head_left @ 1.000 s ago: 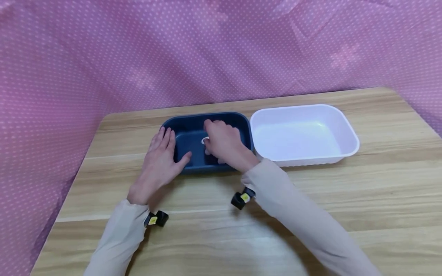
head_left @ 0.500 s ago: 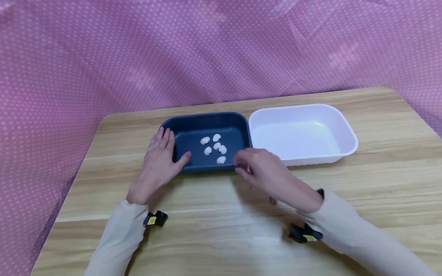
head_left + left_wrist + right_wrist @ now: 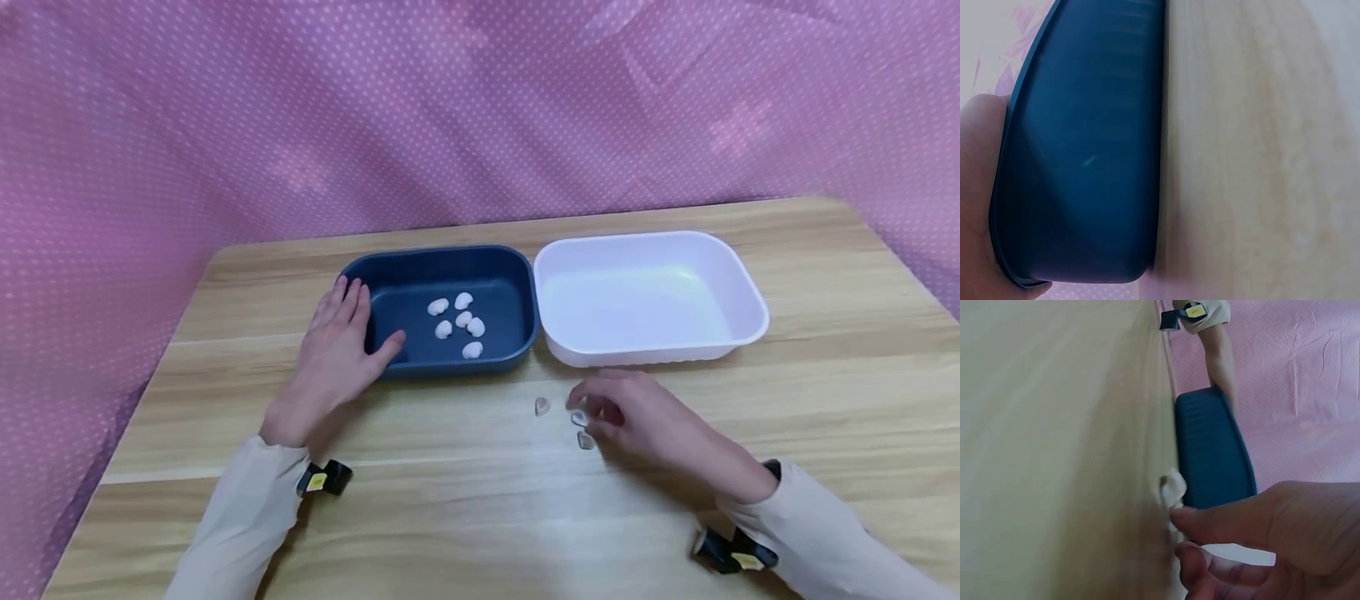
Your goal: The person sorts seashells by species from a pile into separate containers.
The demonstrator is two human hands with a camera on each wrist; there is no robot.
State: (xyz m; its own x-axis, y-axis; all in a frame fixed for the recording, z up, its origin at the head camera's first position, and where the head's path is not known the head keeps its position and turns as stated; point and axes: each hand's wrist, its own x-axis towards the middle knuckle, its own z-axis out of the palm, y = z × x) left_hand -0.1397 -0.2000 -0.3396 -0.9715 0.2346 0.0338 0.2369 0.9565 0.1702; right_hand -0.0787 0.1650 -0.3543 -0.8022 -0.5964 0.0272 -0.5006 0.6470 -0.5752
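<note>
My left hand rests over the left end of a dark blue tray, fingers straight along its rim and thumb spread inside. In the left wrist view part of this hand lies along the rim of the blue tray. Several small white seashells lie in the tray. On the table my right hand reaches at small translucent pieces, its thumb and forefinger bent and apart. One piece is right at the fingertips; another piece lies just below. The right wrist view shows a whitish piece beyond the thumb.
A white tray stands against the blue one's right side, behind my right hand. A third translucent piece lies in front of the gap between the trays. A pink dotted cloth hangs behind the wooden table.
My right hand has come out of the blue tray and moved right and nearer, down to the translucent pieces. The shells in the tray are uncovered. My left hand stays at the tray.
</note>
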